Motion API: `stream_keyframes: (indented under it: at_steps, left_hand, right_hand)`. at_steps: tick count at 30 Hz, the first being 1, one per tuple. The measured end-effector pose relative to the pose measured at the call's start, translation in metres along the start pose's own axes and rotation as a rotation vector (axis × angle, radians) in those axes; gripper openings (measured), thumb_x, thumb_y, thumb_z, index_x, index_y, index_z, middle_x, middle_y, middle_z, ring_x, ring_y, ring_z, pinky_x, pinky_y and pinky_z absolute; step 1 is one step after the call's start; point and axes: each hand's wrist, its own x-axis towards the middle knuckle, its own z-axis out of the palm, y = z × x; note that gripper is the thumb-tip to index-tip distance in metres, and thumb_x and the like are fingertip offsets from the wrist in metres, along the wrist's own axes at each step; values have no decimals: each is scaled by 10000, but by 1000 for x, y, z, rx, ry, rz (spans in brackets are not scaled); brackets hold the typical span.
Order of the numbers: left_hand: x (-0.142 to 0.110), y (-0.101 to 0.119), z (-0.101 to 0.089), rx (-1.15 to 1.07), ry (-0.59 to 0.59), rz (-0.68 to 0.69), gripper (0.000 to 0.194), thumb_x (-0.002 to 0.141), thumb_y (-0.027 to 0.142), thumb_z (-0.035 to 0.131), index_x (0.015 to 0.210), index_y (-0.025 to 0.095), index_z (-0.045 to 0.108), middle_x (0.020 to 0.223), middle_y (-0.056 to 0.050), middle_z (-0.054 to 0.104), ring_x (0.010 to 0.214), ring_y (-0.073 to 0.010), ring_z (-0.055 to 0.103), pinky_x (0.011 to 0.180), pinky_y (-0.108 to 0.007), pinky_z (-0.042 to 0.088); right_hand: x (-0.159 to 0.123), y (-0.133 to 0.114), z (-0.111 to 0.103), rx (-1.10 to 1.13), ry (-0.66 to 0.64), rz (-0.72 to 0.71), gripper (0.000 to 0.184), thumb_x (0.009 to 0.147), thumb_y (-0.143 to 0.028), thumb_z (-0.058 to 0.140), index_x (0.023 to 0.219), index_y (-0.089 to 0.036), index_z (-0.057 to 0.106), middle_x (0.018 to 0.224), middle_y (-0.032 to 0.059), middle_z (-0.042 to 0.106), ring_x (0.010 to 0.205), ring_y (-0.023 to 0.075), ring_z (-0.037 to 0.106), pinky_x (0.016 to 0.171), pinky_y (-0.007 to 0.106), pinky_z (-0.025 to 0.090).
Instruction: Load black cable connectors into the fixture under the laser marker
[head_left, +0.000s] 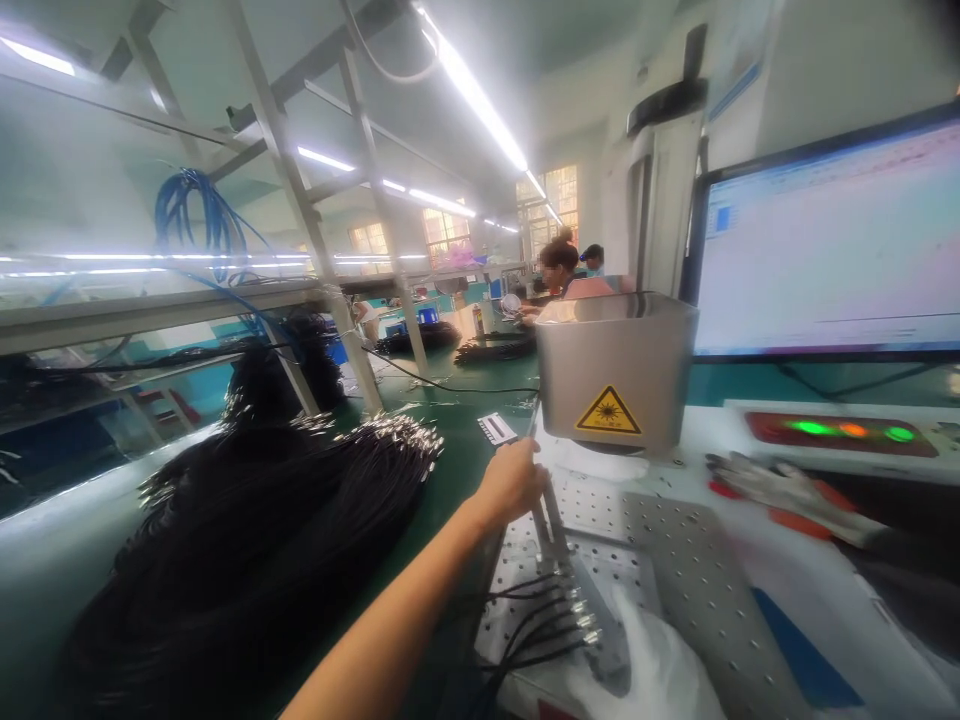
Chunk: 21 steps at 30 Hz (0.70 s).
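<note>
Cables (551, 652): several thin black ones at lower centre of the frame, their silvery connectors (587, 622) lined up in a slanting row over the perforated plate (675, 540).
Left hand (517, 480): mine, bare, at the centre of the frame, fingers curled closed around the upper end of a metal strip (553, 515), which slants down towards the connectors.
Right hand (649, 660): the pale, blurred shape at bottom centre-right looks like mine in a white glove, close beside the connectors; I cannot tell how open its fingers are or whether they grip anything.
Metal housing (615, 370): right of centre, above the plate, with a yellow warning triangle (608, 410) on its front.
Cable pile (255, 540): a large black heap filling the lower left, with bright metal ends along its top.
Card (497, 430): small and white, just beyond my left hand.
Work gloves (795, 495): grey and orange, right of the frame, below a panel (765, 428) with two green lights and one orange.
Monitor (832, 240): lit, upper right.
Person (559, 265): in the background, upper centre-right.
</note>
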Motion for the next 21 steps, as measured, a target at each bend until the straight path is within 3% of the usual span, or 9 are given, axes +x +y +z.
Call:
stream_keyframes:
  at_steps: [2, 6, 8, 11, 12, 14, 16, 18, 21]
  left_hand:
    - [-33, 14, -23, -102, -15, 101, 369, 969, 374, 364, 1272, 199, 479, 1029, -37, 682, 917, -171, 610, 828, -279, 470]
    - [-104, 26, -37, -81, -50, 93, 342, 906, 343, 504, 1192, 173, 582, 1063, -73, 675, 1036, -235, 573, 959, -386, 450]
    - [-132, 18, -24, 61, -152, 1, 477, 814, 326, 628, 1253, 147, 575, 1196, -121, 639, 1152, -294, 540, 1026, -445, 429]
    - [-163, -9, 14, 233, -309, -110, 896, 656, 355, 771, 1433, 90, 412, 1458, -212, 469, 1376, -397, 377, 1137, -522, 336]
    - [-171, -19, 29, 286, -313, -135, 885, 692, 345, 741, 1456, 85, 376, 1500, -228, 408, 1414, -407, 326, 1154, -546, 306]
    - [-182, -38, 57, 368, -192, -153, 595, 861, 228, 509, 1441, 126, 422, 1509, -198, 397, 1418, -365, 345, 1152, -536, 322]
    - [-188, -48, 76, 415, -59, -156, 551, 874, 104, 372, 1411, 162, 479, 1481, -165, 451, 1398, -330, 392, 1145, -497, 351]
    - [-186, -46, 83, 400, -2, -123, 539, 852, 101, 415, 1371, 192, 531, 1439, -145, 519, 1374, -323, 428, 1128, -471, 375]
    - [-170, -25, 75, 300, -63, -75, 376, 836, 201, 519, 1191, 221, 642, 1303, -108, 623, 1271, -316, 504, 1054, -451, 420]
  right_hand:
    - [1, -4, -8, 2, 78, 38, 773, 748, -482, 676, 1374, -146, 370, 1054, 178, 671, 866, 345, 666, 649, 414, 569]
    - [-2, -5, -11, 6, 207, 31, 679, 783, -501, 673, 1293, -117, 439, 1108, 201, 641, 945, 359, 630, 733, 455, 552]
    - [-2, -1, -8, -18, 213, -48, 602, 790, -504, 682, 1232, -133, 513, 1110, 170, 651, 953, 342, 628, 736, 440, 548]
    - [3, 1, -6, -52, 132, -190, 434, 786, -506, 694, 1092, -204, 638, 1055, 92, 685, 926, 317, 635, 728, 424, 534]
    - [6, 0, -7, -56, 82, -226, 345, 787, -476, 691, 1031, -233, 665, 1015, 61, 693, 910, 306, 637, 720, 416, 528]
    - [11, -5, -10, -54, -19, -247, 191, 796, -379, 663, 954, -274, 689, 954, 15, 696, 891, 282, 636, 713, 394, 513]
    - [15, -9, -14, -37, -55, -241, 162, 800, -299, 629, 946, -292, 701, 942, 0, 697, 887, 259, 631, 734, 371, 502]
    - [15, -12, -15, -10, -30, -220, 203, 807, -282, 618, 987, -303, 709, 971, 7, 701, 895, 248, 626, 765, 355, 492]
    - [10, -12, -10, 19, 18, -163, 239, 801, -285, 615, 1017, -310, 714, 1018, 26, 695, 906, 247, 623, 782, 341, 491]
